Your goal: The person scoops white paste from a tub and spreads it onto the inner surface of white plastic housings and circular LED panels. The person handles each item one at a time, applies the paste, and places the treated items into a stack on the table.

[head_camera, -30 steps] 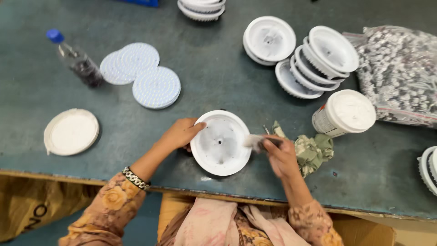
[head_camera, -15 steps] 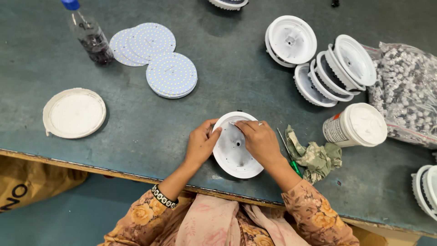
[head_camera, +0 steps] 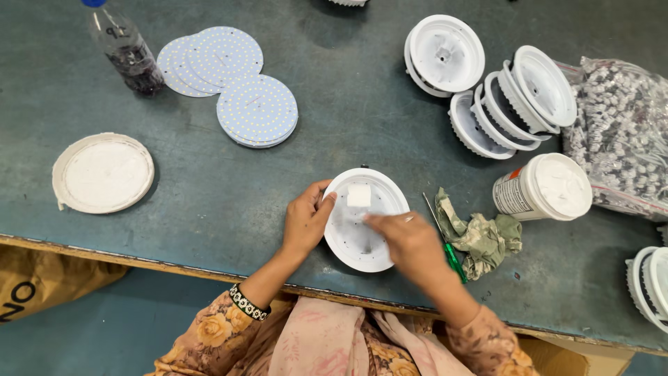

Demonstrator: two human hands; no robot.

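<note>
A round white plastic lamp housing (head_camera: pixel 355 237) lies open side up near the table's front edge. A small white square piece (head_camera: pixel 359 196) sits inside it toward the far rim. My left hand (head_camera: pixel 306 219) grips the housing's left rim with thumb and fingers. My right hand (head_camera: pixel 407 240) hovers over the housing's right half, fingers together and pointing left into it; it is blurred, and I cannot tell whether it pinches anything.
Round white LED discs (head_camera: pixel 257 111) lie stacked at the back left beside a plastic bottle (head_camera: pixel 125 49). A white lid (head_camera: pixel 103 173) lies left. More housings (head_camera: pixel 511 97), a white tub (head_camera: pixel 546 186), a bag of small parts (head_camera: pixel 619 132), a crumpled rag (head_camera: pixel 480 237) and a green screwdriver (head_camera: pixel 452 254) sit right.
My right hand has drawn back from the housing's far rim toward its right side, uncovering the small white square piece inside. My left hand stays on the left rim.
</note>
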